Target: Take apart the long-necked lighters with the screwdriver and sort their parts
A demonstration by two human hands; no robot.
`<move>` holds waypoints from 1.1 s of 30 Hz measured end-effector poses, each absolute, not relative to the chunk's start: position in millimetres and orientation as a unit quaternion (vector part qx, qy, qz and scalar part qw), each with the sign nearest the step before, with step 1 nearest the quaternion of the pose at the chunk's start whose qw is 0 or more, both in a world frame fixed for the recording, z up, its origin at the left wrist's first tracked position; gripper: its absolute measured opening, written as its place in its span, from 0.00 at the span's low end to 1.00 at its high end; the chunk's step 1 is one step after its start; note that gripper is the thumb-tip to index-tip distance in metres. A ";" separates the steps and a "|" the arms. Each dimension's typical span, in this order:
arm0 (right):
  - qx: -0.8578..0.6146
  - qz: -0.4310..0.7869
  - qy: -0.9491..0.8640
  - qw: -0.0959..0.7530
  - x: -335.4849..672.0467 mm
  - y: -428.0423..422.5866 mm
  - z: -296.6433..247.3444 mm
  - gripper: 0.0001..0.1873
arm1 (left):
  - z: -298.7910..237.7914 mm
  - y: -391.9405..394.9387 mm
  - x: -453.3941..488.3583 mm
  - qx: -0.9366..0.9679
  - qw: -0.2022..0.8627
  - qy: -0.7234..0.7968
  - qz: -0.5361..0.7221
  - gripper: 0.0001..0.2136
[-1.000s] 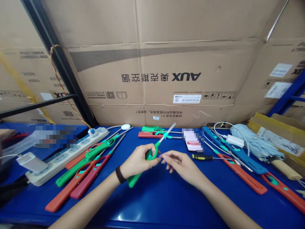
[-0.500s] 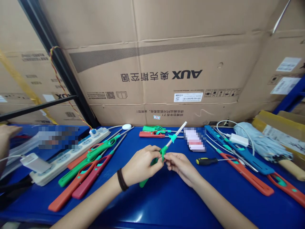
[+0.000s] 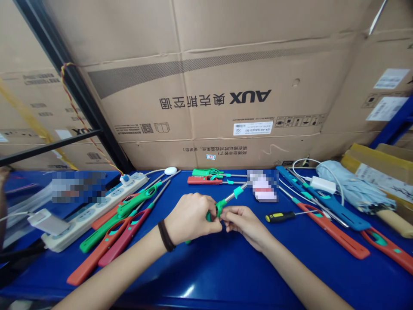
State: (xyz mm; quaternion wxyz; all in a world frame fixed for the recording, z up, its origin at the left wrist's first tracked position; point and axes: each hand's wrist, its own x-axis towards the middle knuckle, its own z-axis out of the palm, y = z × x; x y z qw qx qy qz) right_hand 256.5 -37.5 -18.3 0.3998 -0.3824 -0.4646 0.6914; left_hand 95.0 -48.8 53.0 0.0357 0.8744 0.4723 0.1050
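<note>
**One head camera, looking forward and down**

The single view comes from a camera worn on the person's head, above and behind the hands, facing forward and tipped down over a blue table (image 3: 232, 275). It sits near the work: the left hand (image 3: 190, 219) and right hand (image 3: 245, 224) take up the lower middle of the frame, with the forearms (image 3: 119, 269) coming in from the bottom edge. The wide frame spans the table and, beyond it, cardboard boxes (image 3: 206, 86) filling the upper half.

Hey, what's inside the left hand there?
The left hand wraps a green long-nosed lighter; its metal tube sticks out above the right hand, and a bit of green handle shows below. Fingers cover its middle, so its trigger can't be seen.
</note>
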 end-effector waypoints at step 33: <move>-0.401 0.646 -0.494 0.421 252.4 -38.8 -29.6 0.06 | 40.2 -55.7 105.5 0.875 0.022 0.473 0.098 0.07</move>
